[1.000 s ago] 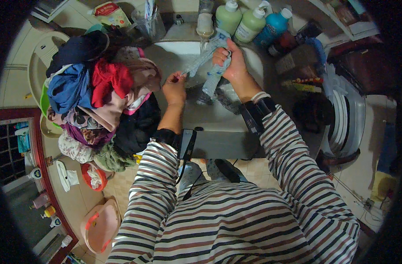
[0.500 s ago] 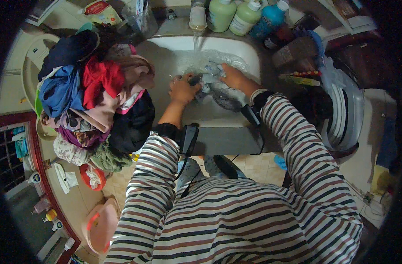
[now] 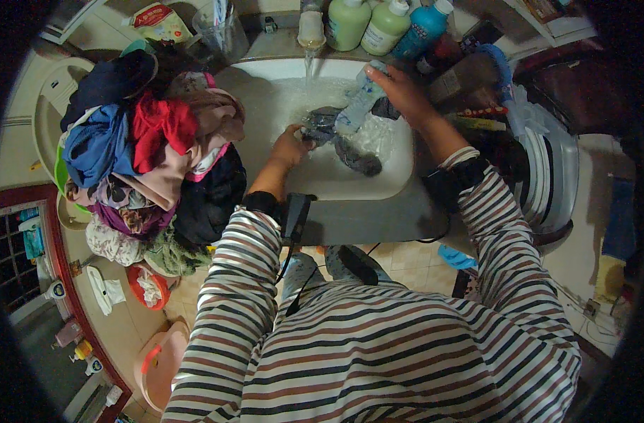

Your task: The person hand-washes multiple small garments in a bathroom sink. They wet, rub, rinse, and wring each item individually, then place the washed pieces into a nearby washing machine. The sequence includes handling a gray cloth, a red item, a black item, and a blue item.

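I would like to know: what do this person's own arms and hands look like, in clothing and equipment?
Both long sleeves are white with dark and brown stripes. Each wrist wears a black band; the left one has a black box beside it, with a thin black cable below. The left hand and right hand wear no gloves.

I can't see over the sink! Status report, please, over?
Right fingers gripping pale blue cloth. Left fingers touching dark grey cloth in sink. Tap running at the back.

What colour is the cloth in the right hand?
The cloth is pale blue-grey; best in the head view.
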### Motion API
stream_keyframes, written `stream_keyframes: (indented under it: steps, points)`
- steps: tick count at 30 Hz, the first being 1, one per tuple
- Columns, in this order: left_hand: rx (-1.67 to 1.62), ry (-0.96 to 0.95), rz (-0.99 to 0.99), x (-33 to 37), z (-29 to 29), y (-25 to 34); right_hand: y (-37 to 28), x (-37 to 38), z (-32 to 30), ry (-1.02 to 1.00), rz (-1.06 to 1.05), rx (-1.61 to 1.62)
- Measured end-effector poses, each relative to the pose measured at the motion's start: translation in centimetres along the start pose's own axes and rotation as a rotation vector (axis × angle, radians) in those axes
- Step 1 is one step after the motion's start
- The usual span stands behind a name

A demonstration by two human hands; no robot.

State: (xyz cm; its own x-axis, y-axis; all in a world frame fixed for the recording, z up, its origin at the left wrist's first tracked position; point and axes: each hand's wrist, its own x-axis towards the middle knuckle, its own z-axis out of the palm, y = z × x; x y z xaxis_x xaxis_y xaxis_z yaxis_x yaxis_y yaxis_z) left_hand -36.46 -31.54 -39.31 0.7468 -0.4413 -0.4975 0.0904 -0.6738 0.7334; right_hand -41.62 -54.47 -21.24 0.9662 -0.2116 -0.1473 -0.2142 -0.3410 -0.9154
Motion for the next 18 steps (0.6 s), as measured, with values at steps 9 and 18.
stream_keyframes:
  steps: [9,18]
  points:
    - [-0.467,-0.005,0.003,-2.9,-1.4,5.2,1.7,0.8,-1.6,0.041,0.005,0.182]
    - [-0.751,-0.088,0.198,-6.3,-2.2,11.2,3.2,-0.2,2.6,-0.055,0.527,0.556]
